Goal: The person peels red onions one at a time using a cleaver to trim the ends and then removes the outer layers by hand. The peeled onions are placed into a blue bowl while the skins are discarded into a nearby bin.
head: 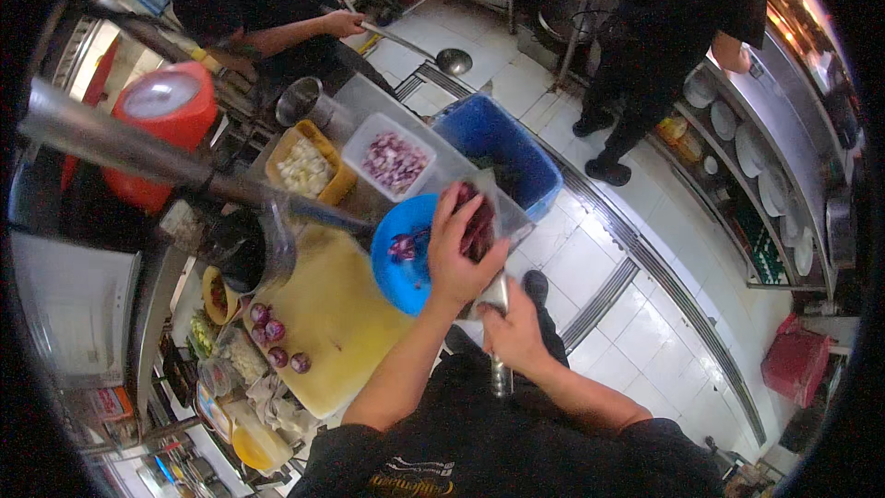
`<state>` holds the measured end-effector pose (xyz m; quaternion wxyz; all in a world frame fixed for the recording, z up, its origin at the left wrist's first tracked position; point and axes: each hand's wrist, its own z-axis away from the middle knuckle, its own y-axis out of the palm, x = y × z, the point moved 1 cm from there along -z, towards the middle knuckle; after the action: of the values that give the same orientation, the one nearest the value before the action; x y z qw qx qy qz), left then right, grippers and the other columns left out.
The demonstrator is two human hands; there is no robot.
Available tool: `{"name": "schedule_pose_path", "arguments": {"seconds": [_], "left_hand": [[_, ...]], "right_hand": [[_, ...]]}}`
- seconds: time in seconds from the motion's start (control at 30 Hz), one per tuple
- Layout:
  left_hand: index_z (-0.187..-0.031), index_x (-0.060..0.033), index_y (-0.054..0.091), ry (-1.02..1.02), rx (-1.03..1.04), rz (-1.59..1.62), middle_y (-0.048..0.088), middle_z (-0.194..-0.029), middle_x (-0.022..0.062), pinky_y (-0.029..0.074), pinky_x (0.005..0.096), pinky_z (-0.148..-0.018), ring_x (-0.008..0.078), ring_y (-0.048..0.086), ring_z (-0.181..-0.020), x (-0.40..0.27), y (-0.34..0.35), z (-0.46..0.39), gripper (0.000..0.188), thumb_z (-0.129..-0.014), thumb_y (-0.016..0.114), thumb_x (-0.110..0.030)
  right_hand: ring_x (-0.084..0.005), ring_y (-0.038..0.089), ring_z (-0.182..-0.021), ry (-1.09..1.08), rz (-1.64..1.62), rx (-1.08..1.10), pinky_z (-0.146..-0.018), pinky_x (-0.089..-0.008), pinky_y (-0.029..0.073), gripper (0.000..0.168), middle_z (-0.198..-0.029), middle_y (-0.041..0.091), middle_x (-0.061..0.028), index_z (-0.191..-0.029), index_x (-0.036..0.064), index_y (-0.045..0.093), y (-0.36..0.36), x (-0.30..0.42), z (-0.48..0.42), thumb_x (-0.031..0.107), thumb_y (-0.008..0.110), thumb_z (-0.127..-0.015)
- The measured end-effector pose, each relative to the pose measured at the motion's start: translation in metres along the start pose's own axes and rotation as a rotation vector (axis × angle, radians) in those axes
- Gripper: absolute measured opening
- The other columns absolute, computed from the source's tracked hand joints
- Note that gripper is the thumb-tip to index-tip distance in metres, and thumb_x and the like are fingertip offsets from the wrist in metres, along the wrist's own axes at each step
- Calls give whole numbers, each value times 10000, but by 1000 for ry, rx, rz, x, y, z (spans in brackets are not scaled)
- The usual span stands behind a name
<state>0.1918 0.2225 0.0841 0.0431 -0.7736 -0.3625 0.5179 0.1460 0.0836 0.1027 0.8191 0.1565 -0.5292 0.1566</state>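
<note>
My right hand [515, 332] is closed around the metal handle of a cleaver [501, 380]. Its broad blade reaches forward beside the blue plastic bowl [387, 277]. Curved over a dark heap of red onion pieces or skins [478, 228] on the blade, my left hand [460, 259] holds them against it. A few purple bits [402, 247] lie in the bowl. To the left, several whole red onions [275, 329] sit on a yellowish cutting board [339, 332]. Chopped red onion [394, 160] fills a white container [351, 152] beyond the bowl.
A blue bin [546, 180] stands beyond the counter edge. Left of the white container are a yellow container [339, 183] with pale chopped pieces and a metal pot [301, 102]. One person [256, 7] holds a ladle [453, 61]; another person [671, 34] stands at right.
</note>
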Motion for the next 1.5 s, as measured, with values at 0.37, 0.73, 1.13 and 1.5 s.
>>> {"name": "schedule_pose_path", "arguments": {"seconds": [0.37, 0.73, 1.13, 1.5], "left_hand": [[-954, -19, 700, -214, 292, -243, 673, -1067, 239, 495, 455, -927, 400, 626, -1042, 123, 180, -122, 297, -825, 649, -281], [-1178, 2, 644, -138, 435, 310, 690, -1131, 125, 500, 307, -925, 179, 639, -1058, 97, 75, -163, 310, -953, 640, -211], [-926, 10, 676, -889, 3, 323, 664, -781, 30, 473, 245, -630, 86, 570, -689, 10, -157, 182, 130, -920, 652, -117], [-936, 22, 641, -669, -455, 271, 634, -799, 56, 443, 196, -575, 66, 566, -654, -23, -207, 226, 105, -938, 647, -83]], "right_hand": [[-184, 514, -430, 188, -254, -109, -369, -344, 433, 218, -711, 541, -93, -1074, -15, 487, -118, 23, -102, -7, 554, -867], [-108, 502, -438, 190, 76, -144, -397, -266, 429, 356, -757, 596, -63, -1223, -30, 511, -171, 29, 42, 0, 522, -868], [-383, 652, -890, -100, 922, 440, -793, -440, 508, 321, -1037, 652, -241, -1198, -2, 558, -17, 75, 19, 75, 595, -889], [-405, 620, -1020, -189, 581, 638, -903, -467, 475, 522, -1127, 645, -260, -1318, 32, 527, 203, -87, -45, 266, 666, -873]]}}
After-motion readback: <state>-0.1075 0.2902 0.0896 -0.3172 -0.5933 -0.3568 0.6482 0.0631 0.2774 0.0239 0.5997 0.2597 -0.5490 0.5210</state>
